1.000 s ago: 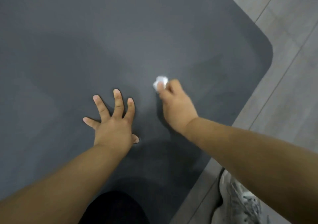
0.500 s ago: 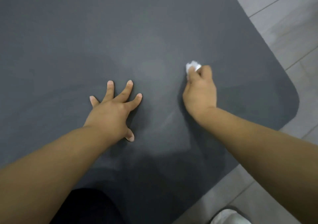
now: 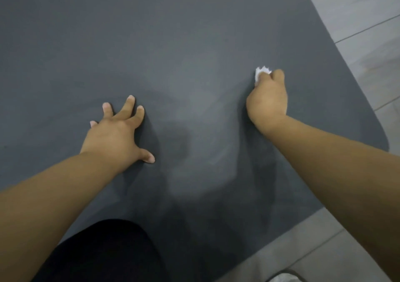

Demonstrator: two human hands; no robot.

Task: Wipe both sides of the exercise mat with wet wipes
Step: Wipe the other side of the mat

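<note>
While dark grey exercise mat point(image 3: 173, 43) lies flat on tiled floor point(image 3: 368, 22), white wet wipe point(image 3: 260, 73) sits bunched on mat surface, toward mat's right edge. Right hand point(image 3: 267, 100) holds wipe in curled fingers, only wipe tip showing past knuckles. Left hand point(image 3: 114, 134) splayed wide, fingertips and thumb on mat, nearer mat's middle, well apart from right. Black-clad knee point(image 3: 104, 253) over mat's near edge. Pale shoe point(image 3: 283, 278) on floor beyond mat's near-right corner, mostly cut off.

head cam | looks forward and down | close over mat point(image 3: 194, 43) | single view
</note>
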